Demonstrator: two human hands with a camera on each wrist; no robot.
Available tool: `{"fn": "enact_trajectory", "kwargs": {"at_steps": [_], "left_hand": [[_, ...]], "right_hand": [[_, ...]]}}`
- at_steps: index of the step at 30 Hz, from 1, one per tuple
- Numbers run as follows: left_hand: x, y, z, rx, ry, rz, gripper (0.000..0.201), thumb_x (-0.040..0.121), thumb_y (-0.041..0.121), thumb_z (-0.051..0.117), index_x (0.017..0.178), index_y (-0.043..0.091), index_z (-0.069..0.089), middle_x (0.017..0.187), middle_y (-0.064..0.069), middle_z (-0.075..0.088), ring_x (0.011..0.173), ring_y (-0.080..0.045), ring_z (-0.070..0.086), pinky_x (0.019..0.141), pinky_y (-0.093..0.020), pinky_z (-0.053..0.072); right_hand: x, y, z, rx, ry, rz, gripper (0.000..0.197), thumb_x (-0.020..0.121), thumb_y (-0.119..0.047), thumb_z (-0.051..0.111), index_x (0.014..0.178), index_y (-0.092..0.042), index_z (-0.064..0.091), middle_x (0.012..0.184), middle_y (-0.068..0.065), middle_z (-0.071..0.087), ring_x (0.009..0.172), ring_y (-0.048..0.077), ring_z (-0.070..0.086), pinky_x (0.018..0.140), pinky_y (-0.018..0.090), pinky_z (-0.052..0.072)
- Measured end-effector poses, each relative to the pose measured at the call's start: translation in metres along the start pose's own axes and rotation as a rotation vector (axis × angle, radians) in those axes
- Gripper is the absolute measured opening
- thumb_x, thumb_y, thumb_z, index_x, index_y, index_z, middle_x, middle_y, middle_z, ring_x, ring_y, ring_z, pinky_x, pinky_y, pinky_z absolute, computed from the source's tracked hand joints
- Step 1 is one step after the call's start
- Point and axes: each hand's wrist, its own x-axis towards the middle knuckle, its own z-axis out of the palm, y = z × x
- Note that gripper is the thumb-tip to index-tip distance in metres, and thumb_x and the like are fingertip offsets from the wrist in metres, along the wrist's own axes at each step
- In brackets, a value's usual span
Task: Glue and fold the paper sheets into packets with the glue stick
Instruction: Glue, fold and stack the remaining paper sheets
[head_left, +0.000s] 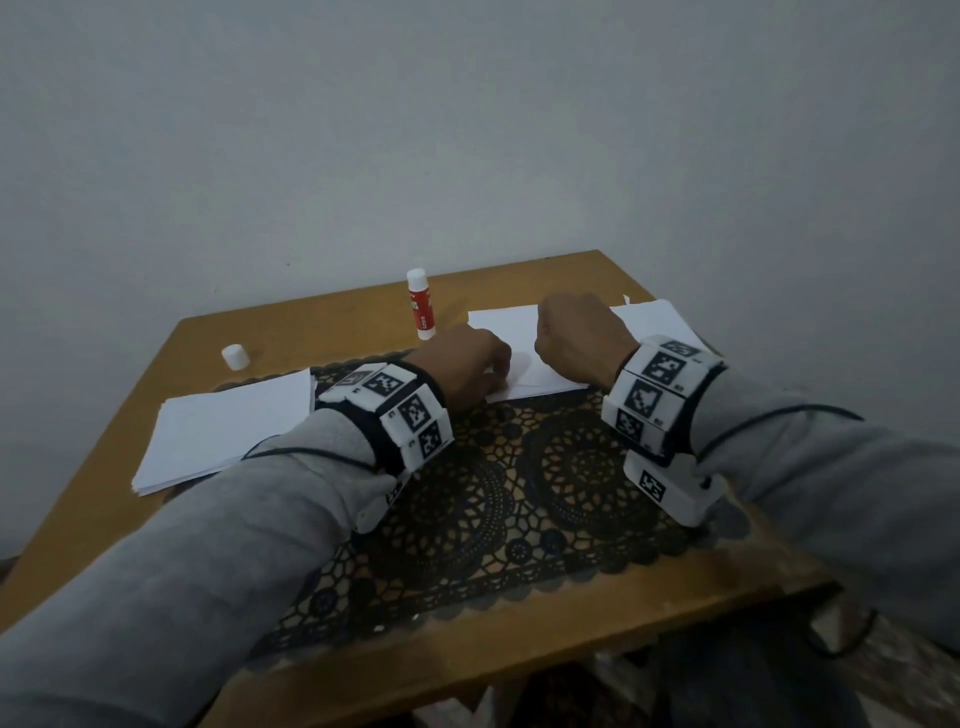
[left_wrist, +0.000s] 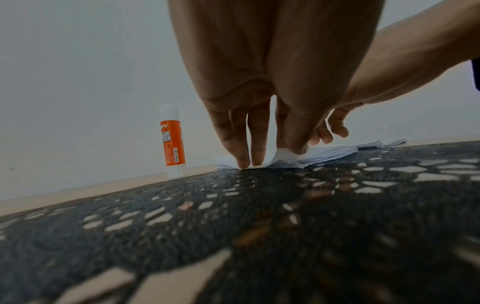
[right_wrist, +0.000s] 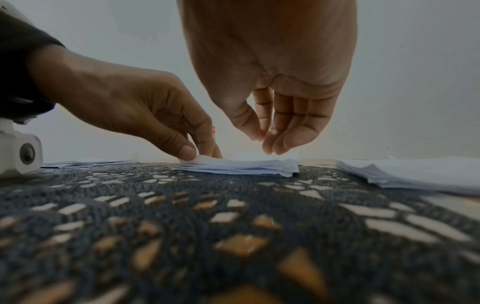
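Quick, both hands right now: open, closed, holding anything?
Left hand: pinching the corner of the folded paper.
Right hand: fingers loosely curled just above that paper, holding nothing.

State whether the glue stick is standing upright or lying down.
Upright: the glue stick stands on its base on the table, away from both hands.

Grey fleece sleeves (head_left: 218, 530), with black wrist straps (head_left: 387, 457) carrying white blocks of black-and-white square markers (head_left: 644, 395).
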Motion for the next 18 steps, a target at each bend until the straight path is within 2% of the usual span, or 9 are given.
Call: {"fn": "enact_trajectory", "kwargs": {"at_steps": [5,10,14,18], "left_hand": [[0.0,0.006,-0.001,0.013,0.009,0.016,0.016,0.094,0.015,0.053,0.102,0.013,0.066,0.108,-0.003,0.066,0.099,-0.018,0.059,0.079,-0.021,0.04],[-0.001,0.006,-0.002,0.035,0.019,-0.004,0.016,0.091,0.014,0.055,0.102,0.01,0.066,0.106,-0.006,0.067,0.097,-0.02,0.06,0.076,-0.021,0.04],[-0.003,0.003,-0.004,0.047,0.009,-0.019,0.013,0.088,0.015,0.058,0.098,0.011,0.066,0.102,-0.005,0.065,0.094,-0.019,0.058,0.076,-0.024,0.043],[-0.017,-0.001,-0.013,0.02,-0.016,-0.03,0.004,0.087,0.014,0.06,0.085,0.017,0.06,0.091,0.002,0.061,0.087,-0.015,0.055,0.075,-0.024,0.042]], "right_hand": [[-0.001,-0.001,-0.001,0.022,0.005,0.002,0.027,0.087,-0.004,0.05,0.062,-0.011,0.039,0.064,0.004,0.046,0.059,0.019,0.045,0.05,0.028,0.03],[0.0,-0.001,-0.001,0.025,0.014,-0.009,0.028,0.086,-0.005,0.049,0.062,-0.011,0.037,0.063,0.004,0.044,0.056,0.017,0.041,0.049,0.028,0.026],[-0.001,0.0,0.0,0.039,0.016,-0.023,0.021,0.085,-0.007,0.047,0.067,-0.012,0.04,0.069,0.003,0.047,0.066,0.022,0.048,0.051,0.029,0.029],[-0.003,0.0,-0.001,0.045,0.028,-0.055,0.009,0.088,-0.008,0.047,0.079,-0.006,0.051,0.078,0.006,0.053,0.075,0.025,0.053,0.055,0.03,0.033]]}}
